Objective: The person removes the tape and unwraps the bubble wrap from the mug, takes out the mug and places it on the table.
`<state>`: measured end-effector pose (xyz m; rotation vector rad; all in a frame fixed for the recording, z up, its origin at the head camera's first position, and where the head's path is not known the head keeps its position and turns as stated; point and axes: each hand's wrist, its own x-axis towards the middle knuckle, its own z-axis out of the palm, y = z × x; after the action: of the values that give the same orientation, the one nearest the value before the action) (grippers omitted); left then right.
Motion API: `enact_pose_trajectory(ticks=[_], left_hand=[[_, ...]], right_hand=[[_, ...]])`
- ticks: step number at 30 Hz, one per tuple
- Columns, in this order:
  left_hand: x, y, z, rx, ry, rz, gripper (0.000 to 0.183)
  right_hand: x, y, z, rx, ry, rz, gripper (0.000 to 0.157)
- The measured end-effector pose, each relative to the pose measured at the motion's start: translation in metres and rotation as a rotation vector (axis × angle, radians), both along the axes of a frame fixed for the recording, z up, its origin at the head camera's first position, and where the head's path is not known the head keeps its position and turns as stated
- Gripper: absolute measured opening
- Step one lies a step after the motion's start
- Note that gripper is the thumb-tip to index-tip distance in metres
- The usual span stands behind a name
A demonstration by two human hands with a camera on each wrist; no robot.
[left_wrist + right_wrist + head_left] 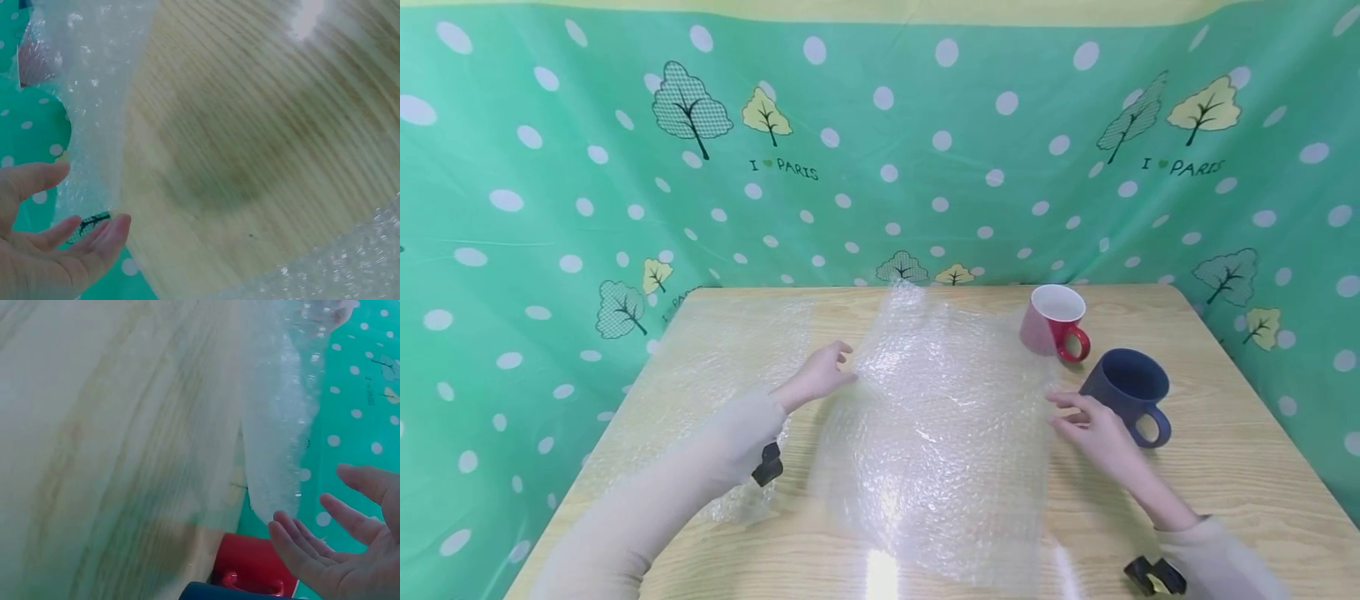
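A clear sheet of bubble wrap [940, 442] stands raised in the middle of the table, its top corner bent upward. At its left edge is my left hand [818, 373], thumb and fingers apart in the left wrist view. My right hand [1097, 433] is by the opposite edge, with spread fingers and fingertips close to the plastic. In the right wrist view nothing is pinched between its thumb and fingers. Just beyond that hand sits a dark blue mug [1123, 379]. Behind it is a red mug [1060, 333] with a white inside, its left side showing through the wrap.
Another bubble wrap sheet [700, 358] lies flat on the left of the wooden table [1232, 450], partly under the left arm. A green dotted cloth [880, 167] with trees hangs behind and at both sides. Black straps hang at both wrists.
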<state>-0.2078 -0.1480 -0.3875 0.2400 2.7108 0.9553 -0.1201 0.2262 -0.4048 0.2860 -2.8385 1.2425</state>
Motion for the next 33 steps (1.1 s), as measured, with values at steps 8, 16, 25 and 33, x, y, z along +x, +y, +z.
enact_pose_trajectory(ticks=[8, 16, 25, 33], left_hand=[[0.003, -0.009, -0.015, 0.167, -0.107, 0.062, 0.049], [0.007, -0.018, -0.026, 0.314, -0.151, 0.108, 0.043], [0.018, -0.064, -0.018, 0.306, -0.070, 0.115, 0.046], [0.034, -0.118, -0.005, 0.245, -0.049, 0.165, 0.048]], right_hand=[[-0.001, -0.002, -0.007, -0.032, -0.061, 0.005, 0.028], [-0.005, -0.005, -0.010, -0.094, -0.121, -0.012, 0.033], [-0.021, -0.038, -0.013, -0.232, -0.168, 0.021, 0.034], [-0.042, -0.091, -0.021, -0.384, -0.223, 0.086, 0.032]])
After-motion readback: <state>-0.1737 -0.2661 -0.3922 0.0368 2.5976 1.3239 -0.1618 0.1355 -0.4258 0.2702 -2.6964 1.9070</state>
